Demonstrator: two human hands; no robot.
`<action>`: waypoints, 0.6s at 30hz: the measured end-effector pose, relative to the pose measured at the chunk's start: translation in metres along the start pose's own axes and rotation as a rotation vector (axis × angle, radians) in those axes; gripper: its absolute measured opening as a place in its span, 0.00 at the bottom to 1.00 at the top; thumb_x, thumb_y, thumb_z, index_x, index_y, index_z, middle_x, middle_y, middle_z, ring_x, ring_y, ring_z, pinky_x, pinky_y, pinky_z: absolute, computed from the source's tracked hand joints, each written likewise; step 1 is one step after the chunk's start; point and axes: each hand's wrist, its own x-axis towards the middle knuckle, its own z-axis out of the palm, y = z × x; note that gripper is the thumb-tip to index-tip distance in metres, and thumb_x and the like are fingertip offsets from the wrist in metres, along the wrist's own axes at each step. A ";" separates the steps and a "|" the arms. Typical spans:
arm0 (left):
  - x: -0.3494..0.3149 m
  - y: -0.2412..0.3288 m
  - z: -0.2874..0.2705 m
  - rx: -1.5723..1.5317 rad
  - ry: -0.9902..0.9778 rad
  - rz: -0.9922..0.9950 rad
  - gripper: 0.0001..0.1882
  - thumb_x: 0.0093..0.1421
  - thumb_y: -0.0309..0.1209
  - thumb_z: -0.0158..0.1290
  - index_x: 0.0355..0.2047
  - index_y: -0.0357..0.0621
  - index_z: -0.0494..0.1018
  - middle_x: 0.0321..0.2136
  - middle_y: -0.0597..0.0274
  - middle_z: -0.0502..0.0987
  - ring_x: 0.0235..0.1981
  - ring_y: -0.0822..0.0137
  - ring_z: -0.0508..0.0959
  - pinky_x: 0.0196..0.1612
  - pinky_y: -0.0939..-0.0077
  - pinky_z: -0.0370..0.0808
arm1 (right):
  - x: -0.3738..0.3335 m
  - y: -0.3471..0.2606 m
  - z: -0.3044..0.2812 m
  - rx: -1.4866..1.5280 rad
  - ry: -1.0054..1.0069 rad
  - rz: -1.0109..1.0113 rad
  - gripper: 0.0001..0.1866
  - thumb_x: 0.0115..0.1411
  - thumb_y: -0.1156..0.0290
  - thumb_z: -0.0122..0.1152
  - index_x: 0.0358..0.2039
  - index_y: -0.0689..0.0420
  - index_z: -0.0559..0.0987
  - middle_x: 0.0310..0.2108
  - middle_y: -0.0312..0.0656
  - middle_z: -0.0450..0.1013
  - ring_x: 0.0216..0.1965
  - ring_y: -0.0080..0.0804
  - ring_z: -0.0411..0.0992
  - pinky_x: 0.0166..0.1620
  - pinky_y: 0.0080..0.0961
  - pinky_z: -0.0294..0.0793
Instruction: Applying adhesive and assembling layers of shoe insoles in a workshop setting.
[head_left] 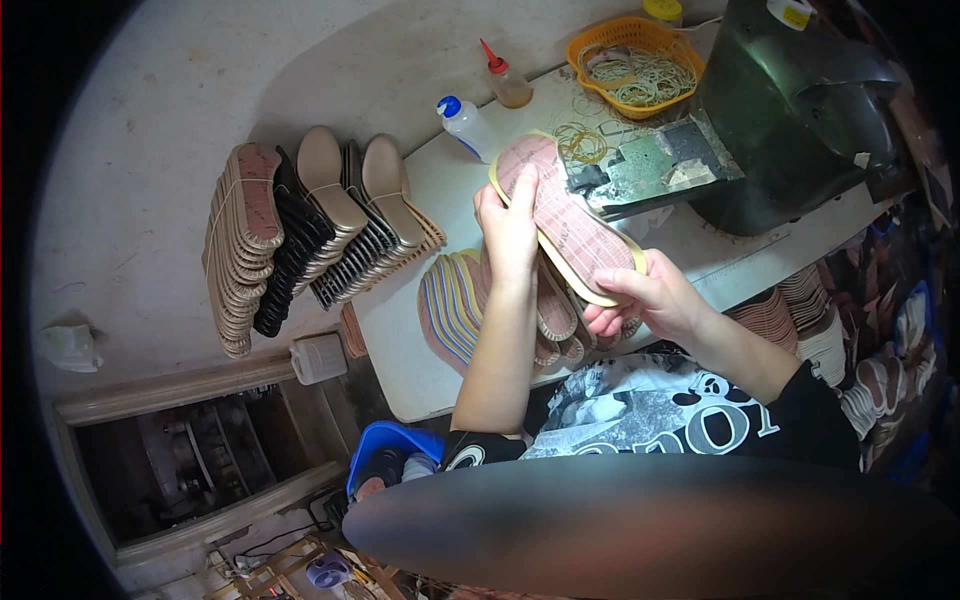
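Both hands hold one pink shoe sole with a yellow rim, lifted over the white table. My left hand grips its far end, fingers pressed on the pink face. My right hand pinches the near end from below. Under the sole lies a fanned pile of similar soles, pink, yellow and blue-striped, on the table's near part.
Bundled sole stacks stand on the floor at left. Two squeeze bottles and an orange basket of rubber bands sit at the table's far end. A dark machine stands at right. More soles pile up at right.
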 end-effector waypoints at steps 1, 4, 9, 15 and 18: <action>0.004 0.004 0.000 -0.030 -0.029 -0.056 0.21 0.56 0.39 0.59 0.35 0.28 0.73 0.45 0.44 0.69 0.45 0.59 0.70 0.51 0.66 0.66 | 0.004 0.003 0.002 0.005 0.003 0.000 0.16 0.62 0.65 0.55 0.41 0.67 0.75 0.28 0.48 0.78 0.24 0.29 0.78 0.28 0.20 0.78; 0.023 0.016 -0.017 0.293 -0.017 -0.020 0.35 0.54 0.46 0.60 0.47 0.22 0.66 0.51 0.36 0.68 0.51 0.54 0.72 0.53 0.68 0.68 | 0.014 0.008 0.014 0.097 0.090 -0.100 0.16 0.64 0.64 0.52 0.43 0.65 0.74 0.27 0.47 0.77 0.24 0.27 0.77 0.29 0.19 0.77; 0.039 0.071 -0.016 0.916 -0.438 0.630 0.43 0.45 0.50 0.65 0.58 0.42 0.64 0.65 0.40 0.50 0.69 0.48 0.39 0.68 0.53 0.36 | 0.033 0.006 0.015 0.157 0.144 -0.139 0.16 0.64 0.63 0.53 0.42 0.65 0.74 0.28 0.47 0.77 0.25 0.26 0.77 0.30 0.18 0.77; 0.074 0.097 -0.011 1.026 -1.177 0.471 0.24 0.44 0.53 0.64 0.33 0.48 0.77 0.39 0.61 0.74 0.58 0.56 0.61 0.67 0.49 0.30 | 0.046 0.002 0.022 0.164 0.163 -0.108 0.16 0.64 0.62 0.54 0.42 0.64 0.74 0.29 0.45 0.77 0.27 0.26 0.78 0.33 0.19 0.78; 0.082 0.103 -0.007 1.060 -1.262 0.431 0.23 0.46 0.54 0.62 0.29 0.47 0.74 0.25 0.66 0.70 0.45 0.61 0.67 0.65 0.54 0.40 | 0.050 0.002 0.023 0.124 0.176 -0.138 0.19 0.65 0.60 0.53 0.43 0.65 0.75 0.30 0.46 0.78 0.28 0.27 0.78 0.34 0.19 0.79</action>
